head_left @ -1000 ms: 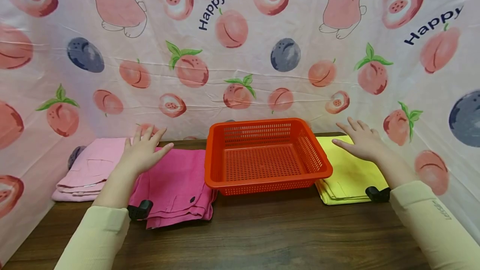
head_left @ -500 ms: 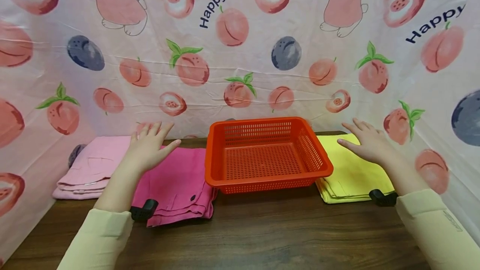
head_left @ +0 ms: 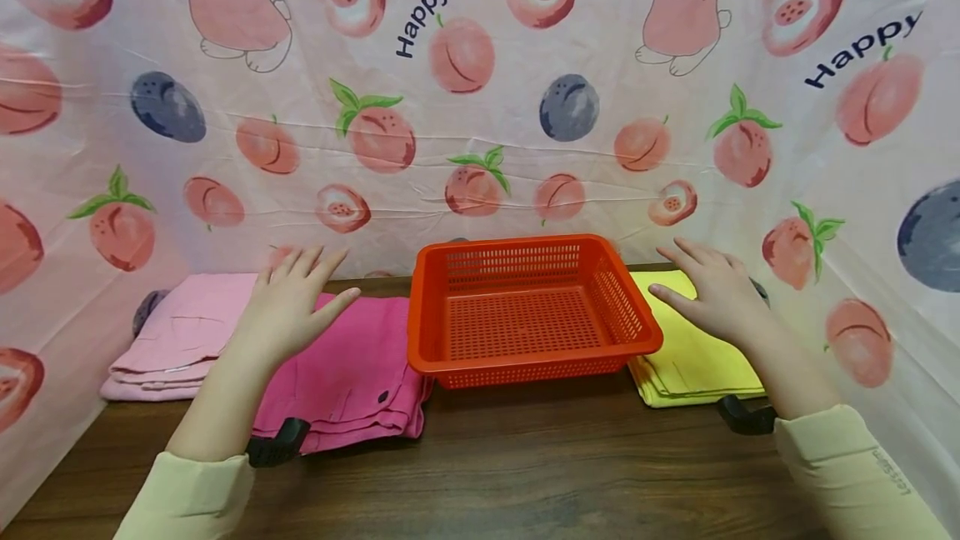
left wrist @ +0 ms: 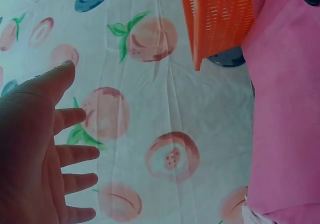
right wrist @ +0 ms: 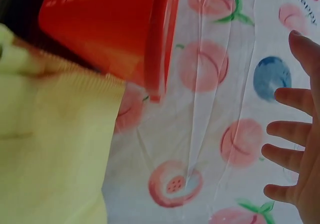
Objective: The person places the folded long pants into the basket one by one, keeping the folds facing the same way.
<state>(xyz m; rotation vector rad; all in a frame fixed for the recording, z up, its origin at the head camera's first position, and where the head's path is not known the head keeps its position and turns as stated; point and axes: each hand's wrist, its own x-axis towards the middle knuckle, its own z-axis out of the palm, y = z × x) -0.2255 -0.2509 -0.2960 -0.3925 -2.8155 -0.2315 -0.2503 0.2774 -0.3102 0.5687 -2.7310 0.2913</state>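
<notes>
My left hand [head_left: 288, 311] hovers above the folded hot-pink garment [head_left: 360, 365], fingers spread and holding nothing. Over the folded yellow garment [head_left: 690, 357] floats my right hand [head_left: 712, 294], also spread and bare. Between the two garments stands an orange-red plastic basket [head_left: 536, 367] with perforated walls and nothing in it. Both wrist views show the fingers apart from the cloth: the hot-pink garment [left wrist: 285, 119] lies right of the left hand [left wrist: 35, 149], and the yellow garment [right wrist: 55, 149] lies left of the right hand [right wrist: 305, 129].
A folded light-pink garment [head_left: 183, 327] lies at the far left, partly behind my left forearm. Fruit-printed cloth [head_left: 480, 123] walls the back and both sides of the dark wooden table [head_left: 525, 465]. Black camera mounts [head_left: 277, 442] stick out at both wrists.
Over the last half second my right hand has shifted slightly left, towards the basket. My left hand has drifted a little right since a second ago. The basket and garments have not moved.
</notes>
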